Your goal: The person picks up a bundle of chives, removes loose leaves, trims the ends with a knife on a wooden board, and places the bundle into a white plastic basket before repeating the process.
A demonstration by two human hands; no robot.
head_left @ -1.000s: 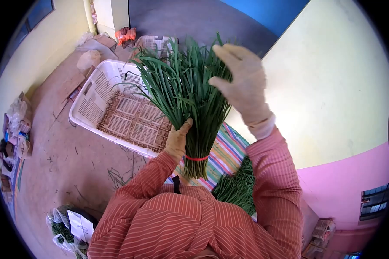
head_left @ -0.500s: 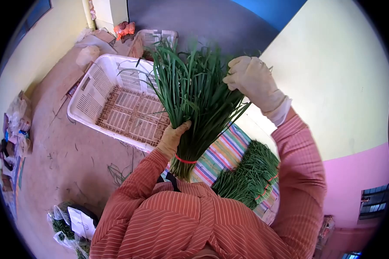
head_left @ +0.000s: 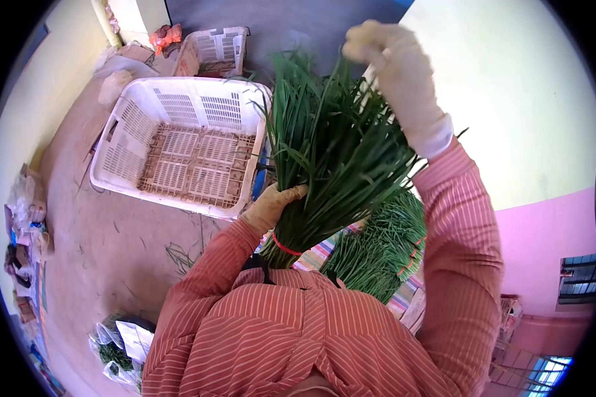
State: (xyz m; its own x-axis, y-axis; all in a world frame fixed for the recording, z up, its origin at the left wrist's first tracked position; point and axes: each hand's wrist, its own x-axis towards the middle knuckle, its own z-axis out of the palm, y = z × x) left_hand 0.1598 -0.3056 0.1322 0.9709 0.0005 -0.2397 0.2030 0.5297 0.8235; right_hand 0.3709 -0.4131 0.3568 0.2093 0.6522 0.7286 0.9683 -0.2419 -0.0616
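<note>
A large bunch of long green leaves (head_left: 331,152) is held upright before my chest, its stems bound low down by a red band (head_left: 286,245). My left hand (head_left: 275,206), in a pale glove, grips the bunch just above the band. Over the bunch's upper right side is my right hand (head_left: 397,69), also gloved, blurred by motion with its fingers bent together at the leaf tips. Whether a leaf is between those fingers cannot be made out.
An empty white crate (head_left: 179,145) stands on the floor at left, a smaller crate (head_left: 218,49) behind it. More banded greens (head_left: 384,251) lie on a striped sheet at right. Plastic bags with greens (head_left: 116,351) sit lower left.
My right hand has risen toward the top of the view. The bunch has spread and leans more to the right, still in my left hand. The crates appear shifted left.
</note>
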